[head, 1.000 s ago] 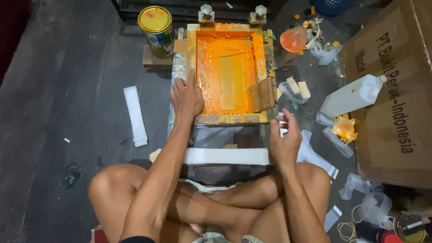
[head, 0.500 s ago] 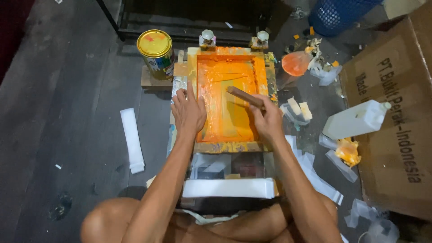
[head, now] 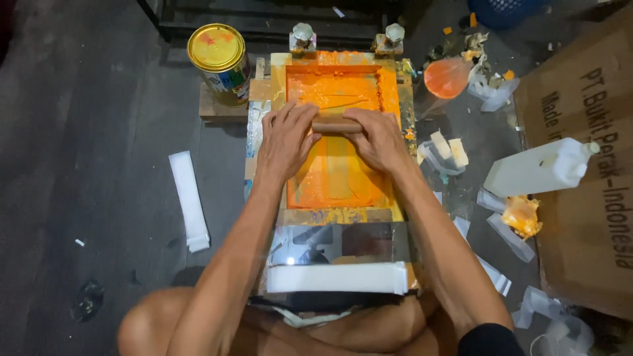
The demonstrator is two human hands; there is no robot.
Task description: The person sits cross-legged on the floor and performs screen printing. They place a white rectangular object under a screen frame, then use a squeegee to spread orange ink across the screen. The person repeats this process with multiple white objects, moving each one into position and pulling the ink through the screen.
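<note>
A wooden-framed printing screen (head: pixel 395 132) covered in orange ink lies flat on the floor in front of me. My left hand (head: pixel 285 140) and my right hand (head: pixel 378 140) both grip a wooden squeegee (head: pixel 337 124) laid across the screen's upper middle. Thick orange ink (head: pixel 333 89) is pooled beyond the squeegee. Two clamps (head: pixel 302 34) hold the frame's far edge. A stack of white strips (head: pixel 336 277) rests on a glass plate (head: pixel 343 242) near my crossed legs.
A yellow-lidded tin can (head: pixel 219 60) stands at the far left on a wooden block. A white plastic jug (head: pixel 541 168) lies on a cardboard box (head: pixel 580 217) at the right. An orange-smeared bag (head: pixel 446 78), scraps and white strips (head: pixel 188 200) litter the dark floor.
My right hand picked up the squeegee and carried it onto the screen. My left hand moved from the frame's left side onto the squeegee, and both now hold it further up.
</note>
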